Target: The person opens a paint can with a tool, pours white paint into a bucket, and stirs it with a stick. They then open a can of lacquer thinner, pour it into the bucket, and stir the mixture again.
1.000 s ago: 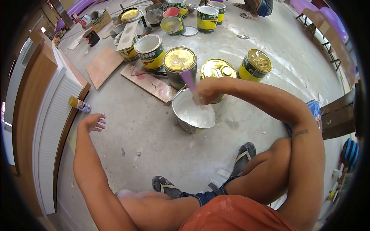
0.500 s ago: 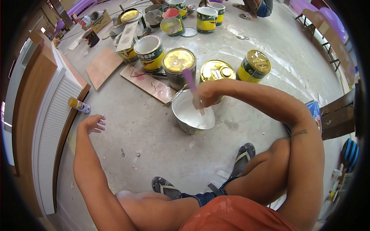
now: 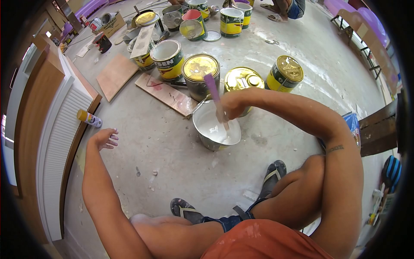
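My right hand [image 3: 229, 106] grips a wooden stick [image 3: 211, 86] whose upper end is stained purple. The stick's lower end reaches into white paint [image 3: 217, 129] inside a metal bucket [image 3: 202, 137] with a wire handle. Close behind the bucket stand a closed paint can [image 3: 201, 69] with a paint-smeared gold lid and another gold-lidded can [image 3: 244, 79]. Off to the left, my left hand [image 3: 105, 138] is held out with its fingers apart and purple paint on the fingertips. It holds nothing. Nearest to it is a spray can [image 3: 89, 118] with a yellow cap.
A flat board [image 3: 166, 96] lies left of the bucket, with a square panel [image 3: 116, 75] beyond it. Several paint cans stand farther back. A third gold-lidded can [image 3: 284, 74] is at right. White fluted panelling [image 3: 64, 159] edges the left side. Another person [image 3: 289, 9] crouches at the back.
The stick in my right hand has shifted slightly within the bucket, and the paint surface looks different around it. My left hand stays where it was.
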Demonstrator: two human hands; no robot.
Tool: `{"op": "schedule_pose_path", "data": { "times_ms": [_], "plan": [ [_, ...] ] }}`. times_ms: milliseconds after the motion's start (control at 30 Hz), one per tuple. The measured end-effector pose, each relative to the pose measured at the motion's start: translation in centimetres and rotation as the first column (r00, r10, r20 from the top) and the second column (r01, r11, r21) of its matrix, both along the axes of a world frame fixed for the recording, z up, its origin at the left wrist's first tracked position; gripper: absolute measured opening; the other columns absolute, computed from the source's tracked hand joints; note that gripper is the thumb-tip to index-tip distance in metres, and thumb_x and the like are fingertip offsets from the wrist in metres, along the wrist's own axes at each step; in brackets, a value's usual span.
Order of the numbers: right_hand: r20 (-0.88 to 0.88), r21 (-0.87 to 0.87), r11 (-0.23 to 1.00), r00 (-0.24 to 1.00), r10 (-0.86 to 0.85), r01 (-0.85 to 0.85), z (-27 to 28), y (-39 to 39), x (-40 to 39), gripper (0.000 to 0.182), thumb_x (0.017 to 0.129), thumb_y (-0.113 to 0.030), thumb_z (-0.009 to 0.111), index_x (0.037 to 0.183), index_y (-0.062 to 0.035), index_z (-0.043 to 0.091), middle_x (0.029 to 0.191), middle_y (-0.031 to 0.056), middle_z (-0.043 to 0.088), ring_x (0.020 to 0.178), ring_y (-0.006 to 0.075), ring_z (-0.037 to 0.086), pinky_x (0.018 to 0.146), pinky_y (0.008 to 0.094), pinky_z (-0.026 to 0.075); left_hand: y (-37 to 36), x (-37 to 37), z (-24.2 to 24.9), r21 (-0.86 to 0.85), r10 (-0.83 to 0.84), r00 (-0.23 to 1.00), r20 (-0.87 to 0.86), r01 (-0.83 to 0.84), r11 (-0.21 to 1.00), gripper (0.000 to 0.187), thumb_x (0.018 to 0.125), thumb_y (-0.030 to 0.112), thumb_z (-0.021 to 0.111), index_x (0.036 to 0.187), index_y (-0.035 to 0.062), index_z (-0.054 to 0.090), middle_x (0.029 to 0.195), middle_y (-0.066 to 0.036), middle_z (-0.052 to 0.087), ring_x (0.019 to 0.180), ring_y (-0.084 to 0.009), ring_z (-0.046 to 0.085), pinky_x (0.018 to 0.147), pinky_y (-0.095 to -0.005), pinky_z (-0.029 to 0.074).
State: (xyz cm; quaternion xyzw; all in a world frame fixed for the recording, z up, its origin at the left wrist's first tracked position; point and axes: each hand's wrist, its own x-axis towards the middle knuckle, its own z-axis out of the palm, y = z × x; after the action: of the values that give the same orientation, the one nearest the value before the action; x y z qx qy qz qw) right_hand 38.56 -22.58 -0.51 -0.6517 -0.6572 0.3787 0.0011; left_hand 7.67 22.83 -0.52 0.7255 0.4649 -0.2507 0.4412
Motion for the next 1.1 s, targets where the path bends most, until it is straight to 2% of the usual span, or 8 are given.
{"op": "schedule_pose_path", "data": {
  "times_ms": [100, 300, 433, 500, 667, 833, 967, 1100],
  "plan": [
    [0.391, -0.048, 0.970, 0.899, -0.200, 0.236, 5.4, 0.9, -3.6, 0.022, 0.089, -0.016, 0.061, 0.106, -0.0092, 0.073, 0.106, 0.0127, 0.071, 0.096, 0.0334, 0.066, 0.083, 0.0419, 0.052, -0.2, 0.1, 0.1, 0.024, 0.005, 1.000, -0.015, -0.004, 1.000, 0.050, 0.097, 0.042, 0.049, 0.131, 0.0055, 0.050, 0.119, -0.013, 0.056, 0.102, -0.0301, 0.063, 0.090, -0.0451, 0.049],
    [-0.073, 0.326, 0.945, 0.997, 0.032, -0.006, -0.3, -0.3, -2.7, 0.025, 0.091, -0.021, 0.062, 0.112, -0.0100, 0.071, 0.110, 0.0121, 0.071, 0.101, 0.0325, 0.065, 0.087, 0.0422, 0.051, -0.2, 0.2, 0.4, 0.003, 0.005, 1.000, 0.015, -0.005, 1.000, 0.048, 0.097, 0.042, 0.050, 0.129, 0.0066, 0.051, 0.116, -0.012, 0.056, 0.101, -0.0287, 0.063, 0.088, -0.0441, 0.050],
    [-0.150, 0.034, 0.999, 0.988, 0.043, -0.038, 0.2, -0.6, -1.3, 0.028, 0.092, -0.021, 0.062, 0.115, -0.0072, 0.070, 0.113, 0.0141, 0.070, 0.103, 0.0320, 0.065, 0.089, 0.0413, 0.050, -0.5, 0.2, 0.6, 0.020, 0.004, 1.000, 0.015, -0.005, 1.000, 0.047, 0.097, 0.042, 0.050, 0.128, 0.0065, 0.052, 0.115, -0.012, 0.056, 0.100, -0.0284, 0.063, 0.088, -0.0437, 0.050],
    [-0.151, 0.075, 0.997, 0.988, 0.017, -0.006, -0.8, -0.3, -0.1, 0.024, 0.087, -0.020, 0.063, 0.107, -0.0124, 0.074, 0.100, 0.0122, 0.072, 0.095, 0.0298, 0.067, 0.081, 0.0386, 0.053, -0.3, 0.2, 0.5, 0.010, 0.011, 1.000, 0.011, -0.011, 1.000, 0.046, 0.097, 0.041, 0.050, 0.128, 0.0063, 0.052, 0.115, -0.011, 0.057, 0.100, -0.0282, 0.062, 0.087, -0.0435, 0.050],
    [0.392, 0.102, 0.991, 0.912, -0.119, 0.086, 1.6, 0.6, -2.5, 0.021, 0.087, -0.017, 0.060, 0.102, -0.0132, 0.074, 0.098, 0.0114, 0.072, 0.090, 0.0324, 0.068, 0.076, 0.0411, 0.054, -0.3, 0.1, 0.4, 0.025, 0.023, 1.000, -0.005, -0.023, 0.999, 0.046, 0.097, 0.041, 0.050, 0.127, 0.0063, 0.052, 0.115, -0.012, 0.057, 0.099, -0.0282, 0.063, 0.086, -0.0438, 0.050],
    [0.011, 0.397, 0.916, 0.998, 0.060, -0.060, -0.7, -0.5, -2.6, 0.025, 0.091, -0.018, 0.060, 0.113, -0.0099, 0.071, 0.105, 0.0109, 0.072, 0.096, 0.0316, 0.067, 0.082, 0.0409, 0.052, -0.4, 0.1, 0.6, 0.015, 0.017, 1.000, 0.015, -0.017, 1.000, 0.046, 0.097, 0.041, 0.050, 0.127, 0.0066, 0.053, 0.114, -0.011, 0.057, 0.098, -0.0280, 0.063, 0.085, -0.0434, 0.050],
    [-0.151, 0.168, 0.983, 0.984, 0.099, -0.073, 0.2, -0.5, -1.1, 0.024, 0.089, -0.017, 0.061, 0.109, -0.0087, 0.072, 0.102, 0.0120, 0.072, 0.095, 0.0319, 0.067, 0.083, 0.0398, 0.052, -0.3, 0.1, 0.6, 0.017, 0.012, 1.000, 0.019, -0.012, 1.000, 0.047, 0.096, 0.042, 0.051, 0.127, 0.0070, 0.053, 0.114, -0.011, 0.057, 0.098, -0.0275, 0.063, 0.085, -0.0430, 0.050],
    [0.227, -0.044, 0.995, 0.971, -0.079, 0.092, 2.8, 0.3, -1.9, 0.026, 0.085, -0.015, 0.060, 0.107, -0.0111, 0.073, 0.102, 0.0123, 0.072, 0.093, 0.0323, 0.067, 0.080, 0.0412, 0.052, -0.8, 0.1, 0.9, 0.033, 0.000, 1.000, 0.007, 0.000, 0.999, 0.048, 0.097, 0.040, 0.048, 0.129, 0.0041, 0.052, 0.117, -0.014, 0.058, 0.102, -0.0300, 0.063, 0.091, -0.0453, 0.050]
  ]
}}
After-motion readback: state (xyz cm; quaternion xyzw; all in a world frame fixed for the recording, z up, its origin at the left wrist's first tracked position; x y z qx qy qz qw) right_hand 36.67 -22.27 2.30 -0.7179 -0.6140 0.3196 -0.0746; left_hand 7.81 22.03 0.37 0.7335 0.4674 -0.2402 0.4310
